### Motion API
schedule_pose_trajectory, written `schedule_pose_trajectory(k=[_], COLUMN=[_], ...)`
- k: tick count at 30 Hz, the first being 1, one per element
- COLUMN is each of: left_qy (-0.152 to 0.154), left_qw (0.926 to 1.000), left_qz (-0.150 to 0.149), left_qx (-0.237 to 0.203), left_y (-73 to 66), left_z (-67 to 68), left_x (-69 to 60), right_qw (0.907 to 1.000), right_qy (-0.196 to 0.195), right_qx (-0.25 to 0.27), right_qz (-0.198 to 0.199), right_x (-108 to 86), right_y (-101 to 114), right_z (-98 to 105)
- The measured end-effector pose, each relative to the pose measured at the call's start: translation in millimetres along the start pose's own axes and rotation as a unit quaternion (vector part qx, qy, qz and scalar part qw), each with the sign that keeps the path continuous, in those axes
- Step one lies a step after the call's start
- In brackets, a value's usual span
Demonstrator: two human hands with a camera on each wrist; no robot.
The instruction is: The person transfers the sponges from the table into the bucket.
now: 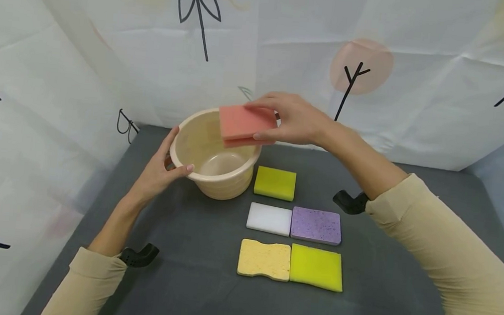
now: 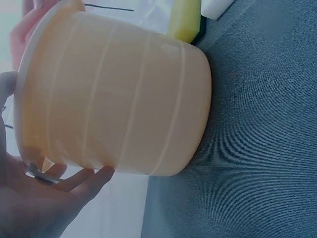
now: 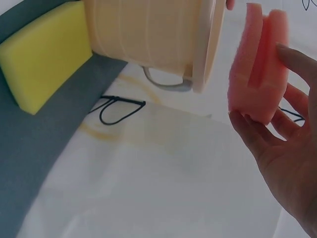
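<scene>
A cream bucket (image 1: 222, 187) stands at the table's back left, its mouth tipped slightly toward the head camera. My left hand (image 1: 153, 176) grips its left rim, thumb over the front edge; in the left wrist view the fingers of that hand (image 2: 47, 198) lie along the bucket's wall (image 2: 114, 94). Above the bucket's right rim, my right hand (image 1: 296, 119) pinches a pink sponge (image 1: 243, 122). The right wrist view shows the pink sponge (image 3: 270, 64) folded or doubled, with a gap between its layers, held between the thumb and fingers of my right hand (image 3: 287, 144).
Right of the bucket lies a yellow-green sponge (image 1: 275, 182). Nearer are a white sponge (image 1: 269, 219) beside a purple one (image 1: 316, 225), then a pale yellow wavy-edged sponge (image 1: 264, 259) beside a flat yellow-green one (image 1: 316, 267). A patterned white cloth (image 1: 297, 56) hangs behind the grey table (image 1: 191, 282).
</scene>
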State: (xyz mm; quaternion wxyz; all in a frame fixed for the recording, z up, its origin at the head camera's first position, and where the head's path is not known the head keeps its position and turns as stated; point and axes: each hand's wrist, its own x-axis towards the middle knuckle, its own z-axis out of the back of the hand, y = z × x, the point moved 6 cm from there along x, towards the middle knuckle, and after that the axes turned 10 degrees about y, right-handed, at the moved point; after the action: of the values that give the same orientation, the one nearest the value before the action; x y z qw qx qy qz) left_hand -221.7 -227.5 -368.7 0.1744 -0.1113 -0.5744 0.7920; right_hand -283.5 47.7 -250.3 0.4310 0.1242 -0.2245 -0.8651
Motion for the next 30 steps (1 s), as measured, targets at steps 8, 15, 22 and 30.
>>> schedule_pose_trajectory(k=[8,15,22,30], left_qy=[-0.010,-0.012,-0.014,-0.013], left_qw=[0.9999,0.9999,0.9999,0.9999], left_qz=[-0.004,-0.001,-0.006,-0.003], left_qx=[-0.002,-0.010,-0.002,-0.003], left_y=[0.2,-1.5,-3.2,-1.3], left_z=[-0.1,-0.3,0.2,-0.2], left_x=[-0.8,0.8,0.5,-2.3], right_qw=[0.9999,0.9997,0.9994,0.9993], right_qy=[0.004,0.018,0.026,0.035], right_qx=[0.003,-0.015,-0.020,0.005], right_qz=[0.009,0.002,0.003,-0.013], right_x=[22.3,35.8,50.9,61.2], right_y=[8,9,13,15], right_z=[-9,-15,-20,-33])
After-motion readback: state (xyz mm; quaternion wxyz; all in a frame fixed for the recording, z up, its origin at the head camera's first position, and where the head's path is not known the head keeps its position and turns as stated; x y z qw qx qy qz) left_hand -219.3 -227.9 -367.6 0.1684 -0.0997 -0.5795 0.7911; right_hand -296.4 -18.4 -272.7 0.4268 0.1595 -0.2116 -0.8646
